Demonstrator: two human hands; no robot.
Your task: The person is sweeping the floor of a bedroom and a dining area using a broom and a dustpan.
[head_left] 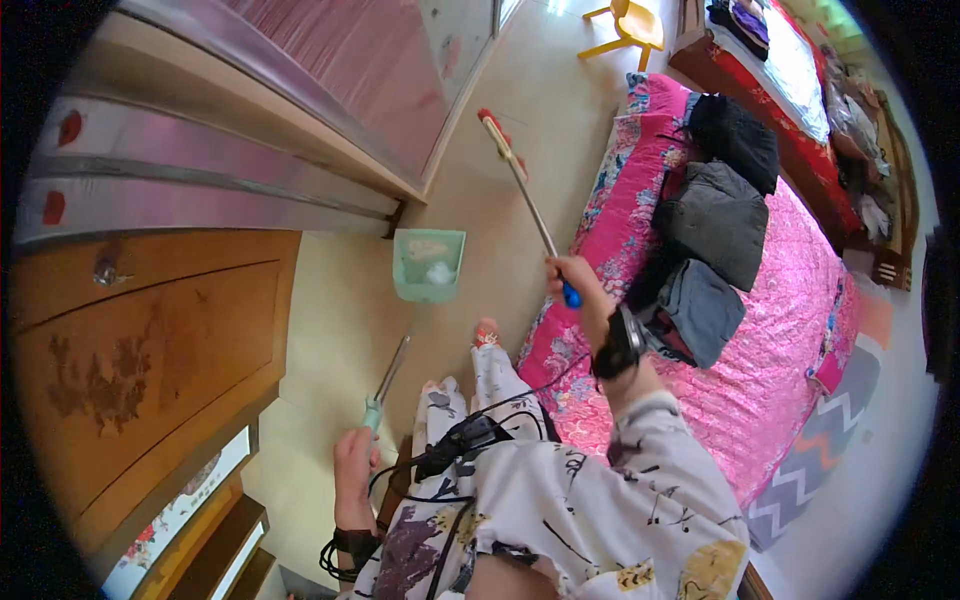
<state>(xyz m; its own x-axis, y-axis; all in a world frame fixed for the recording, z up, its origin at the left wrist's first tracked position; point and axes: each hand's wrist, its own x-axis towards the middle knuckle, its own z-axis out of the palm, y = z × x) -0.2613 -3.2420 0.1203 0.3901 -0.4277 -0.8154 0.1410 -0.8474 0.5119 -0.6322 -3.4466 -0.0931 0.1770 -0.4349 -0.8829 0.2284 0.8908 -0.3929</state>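
Note:
My left hand (355, 462) is closed around the pale green grip of a long-handled dustpan (425, 291). Its metal handle slants forward to a green pan near the floor, where some whitish, fluffy debris (438, 272) lies. In my right hand (580, 278) is a broom (533, 212) with a thin metal stick and a blue handle end. The broom's red head, with a light-coloured bar, reaches far ahead onto the tiled floor, well apart from the dustpan. Both wrists wear dark bands.
To the right stands a bed with a pink cover (790, 300), holding folded dark clothes (715, 220). A worn wooden door (150, 360) is on the left, beside sliding panels (340, 60). A yellow chair (632, 25) stands far ahead. Black cables (470, 440) hang across my front.

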